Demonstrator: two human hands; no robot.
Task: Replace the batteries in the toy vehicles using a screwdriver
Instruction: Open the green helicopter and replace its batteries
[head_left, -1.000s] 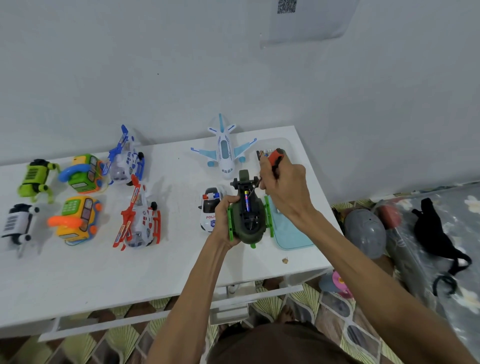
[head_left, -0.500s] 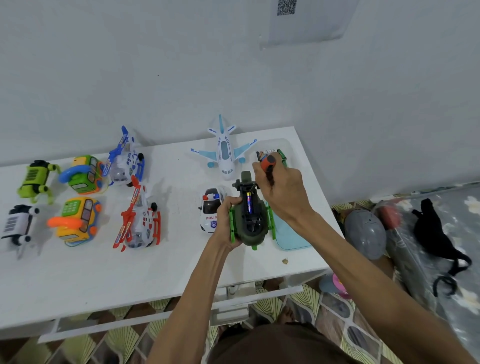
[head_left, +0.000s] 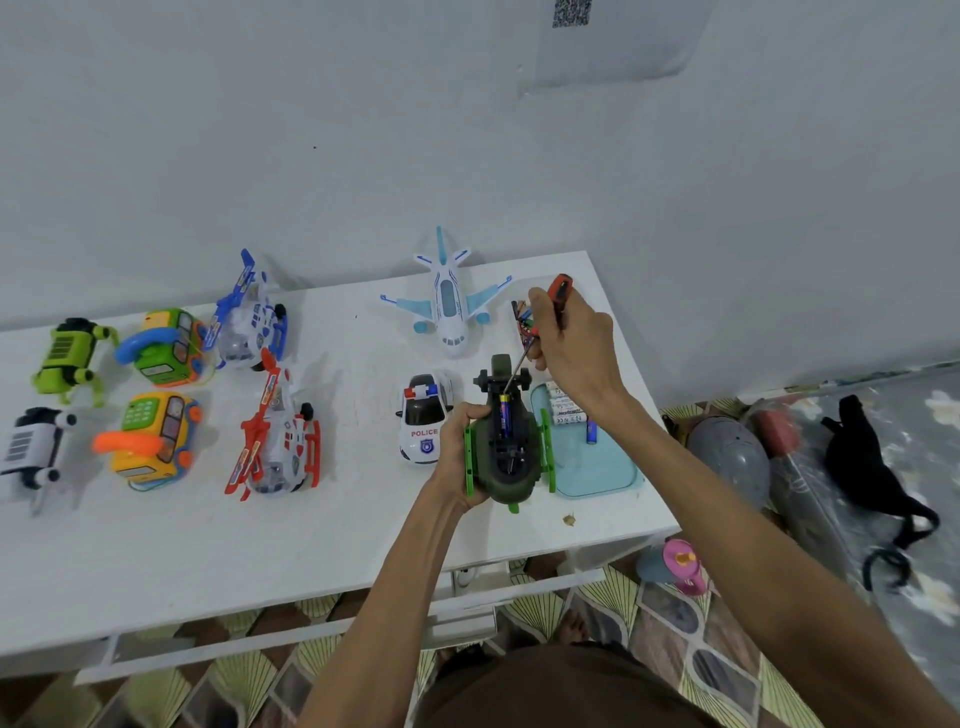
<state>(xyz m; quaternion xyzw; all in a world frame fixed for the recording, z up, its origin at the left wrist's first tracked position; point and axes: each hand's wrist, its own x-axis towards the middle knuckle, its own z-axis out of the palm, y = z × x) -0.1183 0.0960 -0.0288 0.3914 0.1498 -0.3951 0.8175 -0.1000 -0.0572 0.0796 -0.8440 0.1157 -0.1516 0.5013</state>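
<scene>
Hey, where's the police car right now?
Head view, near centre: the police car sits on the table, left of the green helicopter, nearer than the airplane.

Just left of the helicopter (head_left: 506, 457) in my left hand (head_left: 460, 452) stands the police car (head_left: 423, 423); just right lies the tray (head_left: 597, 473), with batteries (head_left: 566, 408) in its far end. Behind the helicopter sits the plane (head_left: 448, 304), and my right hand (head_left: 576, 348) holds the screwdriver (head_left: 561, 291) over its far end, tip touching it. Well to its left stand a near chopper (head_left: 278, 441) and a far chopper (head_left: 249, 317).
</scene>
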